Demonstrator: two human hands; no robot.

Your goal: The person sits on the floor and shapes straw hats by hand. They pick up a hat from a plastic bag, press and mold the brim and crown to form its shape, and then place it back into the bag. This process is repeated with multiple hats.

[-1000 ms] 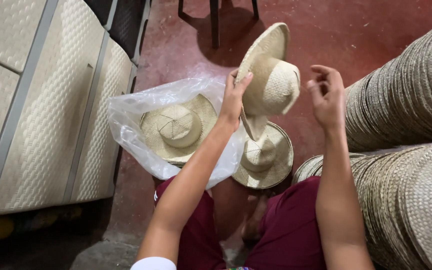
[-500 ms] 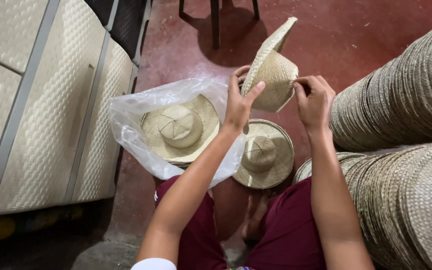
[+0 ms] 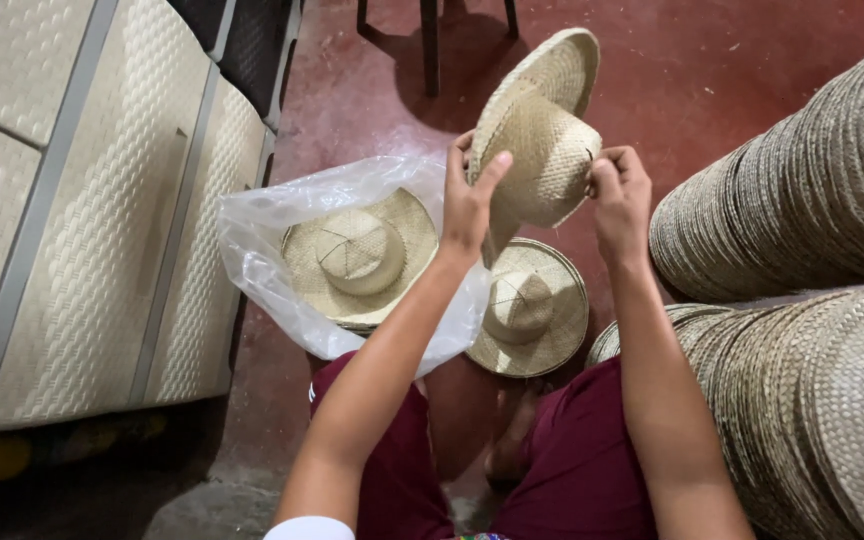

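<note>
Woven straw, pale and tightly plaited, fills both hands: the left hand (image 3: 467, 205) has its grip clenched on the near side of a straw hat (image 3: 542, 140), thumb lying up along the crown and fingers wrapped behind it. The right hand (image 3: 620, 195) pinches the opposite side of the same crown, fingertips curled onto the weave. The hat is held up in the air in front of the person, tilted so that its crown faces the camera and its brim (image 3: 557, 65) stands up behind, well above the floor.

Directly below the hands, a second straw hat (image 3: 527, 308) lies crown up on the red floor (image 3: 712, 90), just beside the person's knees in dark red trousers (image 3: 582, 470). To its left a third hat (image 3: 357, 258) rests crown up inside an open clear plastic bag (image 3: 262, 235), whose edge passes under the left forearm.

On the right, tall stacks of nested hats (image 3: 802, 210) lie on their sides, with another stack (image 3: 812, 410) nearer the right arm. On the left stands a cream woven-pattern panel with grey strips (image 3: 82, 200). The legs of a dark stool (image 3: 430, 40) show at the top edge.
</note>
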